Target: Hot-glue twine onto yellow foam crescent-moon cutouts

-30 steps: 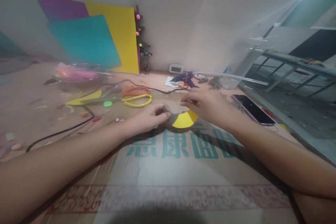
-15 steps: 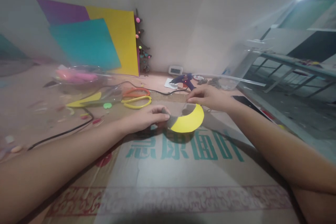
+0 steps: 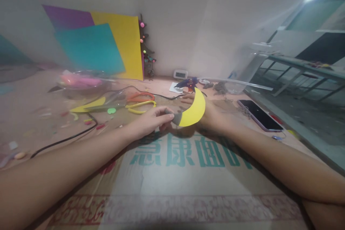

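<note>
A yellow paper crescent (image 3: 196, 109) with a grey lower end is held up above the cardboard. My left hand (image 3: 161, 116) pinches that grey end between thumb and fingers. Behind the crescent, my right hand (image 3: 211, 116) reaches leftward with its fingers stretched out, partly covered by the paper and somewhat blurred. Just beyond those fingertips lies a dark blue glue gun (image 3: 192, 83) with a small red light, beside a white card (image 3: 175, 87).
Scissors (image 3: 141, 105) with orange and yellow handles lie left, near a black cord (image 3: 67, 138) and scattered scraps. A phone (image 3: 260, 115) lies at right. Coloured sheets (image 3: 90, 48) lean on the wall; a small white digital clock (image 3: 180, 74) stands at the back.
The crescent has tilted, its yellow part swinging upward. My right hand has moved from its upper tip to behind it, fingers now extended. The phone at right is more exposed.
</note>
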Tool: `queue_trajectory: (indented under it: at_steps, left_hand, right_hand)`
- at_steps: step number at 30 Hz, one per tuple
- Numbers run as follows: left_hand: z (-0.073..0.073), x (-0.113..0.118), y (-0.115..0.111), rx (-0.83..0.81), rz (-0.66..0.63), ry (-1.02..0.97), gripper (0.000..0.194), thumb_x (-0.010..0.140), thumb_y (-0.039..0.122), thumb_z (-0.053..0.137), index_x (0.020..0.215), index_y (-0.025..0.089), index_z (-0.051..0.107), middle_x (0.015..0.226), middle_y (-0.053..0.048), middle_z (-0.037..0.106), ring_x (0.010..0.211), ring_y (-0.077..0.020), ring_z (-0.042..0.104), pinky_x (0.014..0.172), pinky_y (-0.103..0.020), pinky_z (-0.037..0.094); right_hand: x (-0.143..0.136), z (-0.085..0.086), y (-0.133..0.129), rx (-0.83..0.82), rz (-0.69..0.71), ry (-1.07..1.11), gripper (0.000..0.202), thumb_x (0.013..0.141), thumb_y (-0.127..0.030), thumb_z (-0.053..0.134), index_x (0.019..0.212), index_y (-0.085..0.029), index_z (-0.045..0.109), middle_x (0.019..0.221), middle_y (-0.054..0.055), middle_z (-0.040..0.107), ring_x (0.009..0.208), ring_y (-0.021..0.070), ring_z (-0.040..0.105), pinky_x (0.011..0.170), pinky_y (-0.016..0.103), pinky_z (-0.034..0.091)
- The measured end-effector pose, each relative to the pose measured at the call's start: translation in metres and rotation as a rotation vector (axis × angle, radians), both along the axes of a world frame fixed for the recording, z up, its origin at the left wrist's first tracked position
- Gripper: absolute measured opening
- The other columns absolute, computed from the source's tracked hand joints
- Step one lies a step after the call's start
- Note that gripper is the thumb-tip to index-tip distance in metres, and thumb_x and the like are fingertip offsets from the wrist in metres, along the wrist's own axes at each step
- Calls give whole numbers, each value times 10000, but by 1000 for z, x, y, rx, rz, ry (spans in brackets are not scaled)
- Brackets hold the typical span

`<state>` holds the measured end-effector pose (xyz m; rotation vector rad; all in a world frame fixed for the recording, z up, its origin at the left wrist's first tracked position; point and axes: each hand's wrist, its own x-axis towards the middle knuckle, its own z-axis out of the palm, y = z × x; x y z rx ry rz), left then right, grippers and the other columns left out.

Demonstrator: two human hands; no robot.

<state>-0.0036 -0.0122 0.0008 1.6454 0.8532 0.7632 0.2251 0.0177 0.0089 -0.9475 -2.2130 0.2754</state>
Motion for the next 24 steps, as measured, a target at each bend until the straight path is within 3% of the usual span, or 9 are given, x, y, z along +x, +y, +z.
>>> queue_trajectory:
  at_steps: [4,8,11,16,24]
  left_hand:
    - [-1,2,0,-16,29,-4,253,808,411,548,798,159,528,523,52,493,471,-85,433,452,-192,295]
    - [-3,3,1,-14,-1,-2,262,810,420,545,806,160,523,531,54,491,465,-80,432,442,-184,302]
    - [-4,2,1,2,-16,6,276,815,430,551,819,155,530,541,51,490,477,-81,440,432,-179,299]
    - [-7,0,0,-7,-49,-2,274,846,427,544,857,154,531,562,48,496,493,-78,441,437,-175,303]
    - [-6,0,1,-7,-78,-4,283,853,439,541,880,157,526,554,57,481,490,-77,427,449,-180,305]
  right_hand:
    - [-7,7,-17,-276,-6,240,353,802,-213,605,1148,-212,674,1199,89,659,1050,256,626,920,427,486]
    - [-10,0,-19,-517,158,361,392,758,-215,667,1150,-216,672,1240,90,639,1067,251,621,873,397,514]
    - [-9,-9,-17,-604,167,392,377,734,-229,696,1111,-208,685,1087,81,704,945,220,660,804,365,531]
    - [-9,-9,-15,-588,53,330,142,746,-234,659,854,-162,717,835,49,727,710,151,647,663,274,505]
    - [-12,-6,-15,-522,-56,320,204,775,-351,658,821,-154,685,802,38,711,672,133,614,600,241,462]
